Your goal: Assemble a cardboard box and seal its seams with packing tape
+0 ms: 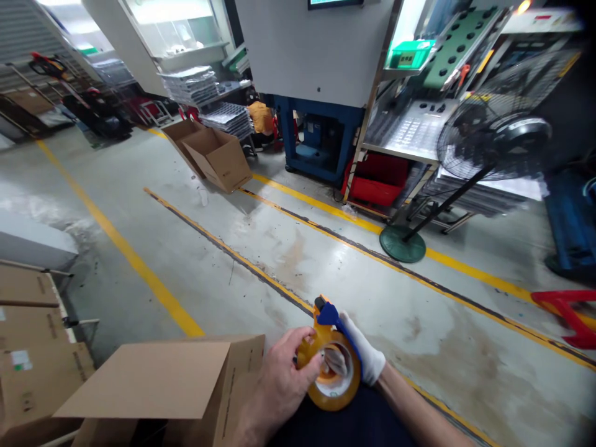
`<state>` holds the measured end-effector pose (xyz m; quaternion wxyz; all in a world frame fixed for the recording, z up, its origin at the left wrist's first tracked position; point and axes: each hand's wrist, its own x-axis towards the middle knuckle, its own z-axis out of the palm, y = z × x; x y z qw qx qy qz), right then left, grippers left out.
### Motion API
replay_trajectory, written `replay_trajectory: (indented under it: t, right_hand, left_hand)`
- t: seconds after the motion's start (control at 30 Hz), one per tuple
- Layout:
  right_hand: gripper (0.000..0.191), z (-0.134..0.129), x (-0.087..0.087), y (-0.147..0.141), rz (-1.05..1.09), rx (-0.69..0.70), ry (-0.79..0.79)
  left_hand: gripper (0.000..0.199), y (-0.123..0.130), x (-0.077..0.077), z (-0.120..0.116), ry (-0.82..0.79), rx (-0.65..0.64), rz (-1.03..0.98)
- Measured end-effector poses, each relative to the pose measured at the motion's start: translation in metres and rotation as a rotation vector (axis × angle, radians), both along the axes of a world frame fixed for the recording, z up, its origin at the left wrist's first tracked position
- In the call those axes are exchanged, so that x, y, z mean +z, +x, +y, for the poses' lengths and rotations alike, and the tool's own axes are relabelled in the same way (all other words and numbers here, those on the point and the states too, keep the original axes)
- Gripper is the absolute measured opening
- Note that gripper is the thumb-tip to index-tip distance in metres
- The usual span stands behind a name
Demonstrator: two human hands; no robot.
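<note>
A tape dispenser [321, 338] with a yellow body and a blue handle and blade guard is held in front of me, low in the view. On it sits a wide roll of brownish packing tape [342, 396]. My left hand [285, 374], bare, is closed on the dispenser's near side, its thumb at the roll's core. In a white glove, my right hand [370, 359] wraps the blue handle from the far side; most of its fingers are hidden behind the roll. An open cardboard box [153, 379] stands just left of my left hand, with one flap spread toward me.
Flattened or stacked cartons [35, 354] fill the lower left. Across the marked floor stand another open carton [218, 158], a machine [321, 56] on a blue frame, and a pedestal fan [496, 143]. A red frame [565, 316] shows at right.
</note>
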<state>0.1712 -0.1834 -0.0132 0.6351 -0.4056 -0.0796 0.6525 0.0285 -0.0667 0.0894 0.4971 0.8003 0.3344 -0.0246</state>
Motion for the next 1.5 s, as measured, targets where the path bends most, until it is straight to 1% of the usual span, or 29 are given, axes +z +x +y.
replay_trajectory:
  t: [0.07, 0.1, 0.17, 0.23, 0.27, 0.33, 0.4, 0.43, 0.5, 0.6, 0.7, 0.8, 0.9, 0.97, 1.03, 1.1, 1.17, 1.27, 1.33, 1.43, 1.47, 1.5]
  right_hand:
    - [0.081, 0.001, -0.001, 0.000, 0.236, 0.102, 0.056]
    - [0.082, 0.000, -0.002, 0.000, 0.290, 0.111, 0.063]
    - [0.086, -0.003, -0.004, 0.001, 0.288, 0.082, 0.041]
    - [0.091, -0.007, -0.002, 0.003, 0.252, 0.038, 0.020]
    - [0.090, -0.009, 0.002, 0.005, 0.218, 0.004, 0.028]
    - [0.084, -0.010, 0.015, 0.008, 0.132, -0.013, 0.076]
    - [0.075, -0.008, 0.031, 0.012, 0.029, 0.061, 0.112]
    - [0.072, -0.007, 0.039, 0.013, -0.025, 0.102, 0.106]
    - [0.067, -0.006, 0.049, 0.013, -0.139, 0.127, 0.035]
    - [0.064, -0.011, 0.051, 0.012, -0.312, 0.051, -0.109]
    - [0.060, -0.021, 0.049, 0.015, -0.440, 0.058, -0.210]
    - [0.053, -0.029, 0.055, 0.022, -0.435, 0.063, -0.218]
    - [0.041, -0.029, 0.063, 0.024, -0.340, -0.011, -0.155]
    - [0.038, -0.027, 0.064, 0.021, -0.305, -0.088, -0.130]
    - [0.040, -0.025, 0.061, 0.014, -0.270, -0.178, -0.163]
    - [0.044, -0.023, 0.055, 0.006, -0.224, -0.252, -0.230]
    - [0.046, -0.022, 0.049, 0.000, -0.159, -0.310, -0.250]
    - [0.044, -0.020, 0.044, -0.006, -0.117, -0.363, -0.171]
    - [0.046, -0.017, 0.042, -0.007, -0.206, -0.355, -0.139]
    - [0.051, -0.012, 0.032, -0.008, -0.504, -0.407, -0.247]
    - [0.051, -0.010, 0.027, -0.009, -0.586, -0.438, -0.291]
    - [0.051, -0.009, 0.022, -0.009, -0.639, -0.464, -0.319]
  left_hand:
    - [0.031, -0.001, -0.002, -0.001, -0.013, 0.026, -0.037]
    - [0.031, -0.001, -0.003, -0.001, -0.027, 0.033, -0.050]
    - [0.030, 0.000, -0.004, 0.000, -0.056, 0.041, -0.075]
    - [0.030, 0.000, -0.003, 0.003, -0.083, 0.049, -0.079]
    - [0.029, 0.000, -0.003, 0.005, -0.090, 0.059, -0.072]
    - [0.030, 0.000, -0.005, 0.007, -0.086, 0.086, -0.047]
    - [0.035, 0.000, -0.008, 0.010, -0.075, 0.109, -0.025]
    - [0.038, 0.001, -0.011, 0.010, -0.086, 0.107, -0.024]
    - [0.045, 0.002, -0.018, 0.011, -0.141, 0.084, -0.032]
    - [0.051, 0.006, -0.026, 0.009, -0.195, 0.038, -0.028]
    - [0.052, 0.011, -0.026, 0.007, -0.171, 0.005, 0.005]
    - [0.050, 0.018, -0.020, 0.007, -0.135, -0.017, 0.016]
    - [0.038, 0.025, -0.017, 0.009, -0.068, 0.004, -0.004]
    - [0.028, 0.028, -0.017, 0.011, -0.015, 0.049, -0.009]
    - [0.023, 0.030, -0.019, 0.012, 0.010, 0.118, -0.009]
    - [0.028, 0.029, -0.022, 0.010, -0.032, 0.226, -0.032]
    - [0.039, 0.028, -0.025, 0.006, -0.136, 0.359, -0.078]
    - [0.051, 0.027, -0.030, -0.001, -0.257, 0.546, -0.176]
    - [0.051, 0.027, -0.034, -0.003, -0.336, 0.659, -0.229]
    - [0.051, 0.026, -0.040, 0.000, -0.600, 0.803, -0.201]
    - [0.051, 0.024, -0.041, 0.003, -0.678, 0.831, -0.184]
    - [0.051, 0.022, -0.043, 0.005, -0.719, 0.849, -0.173]
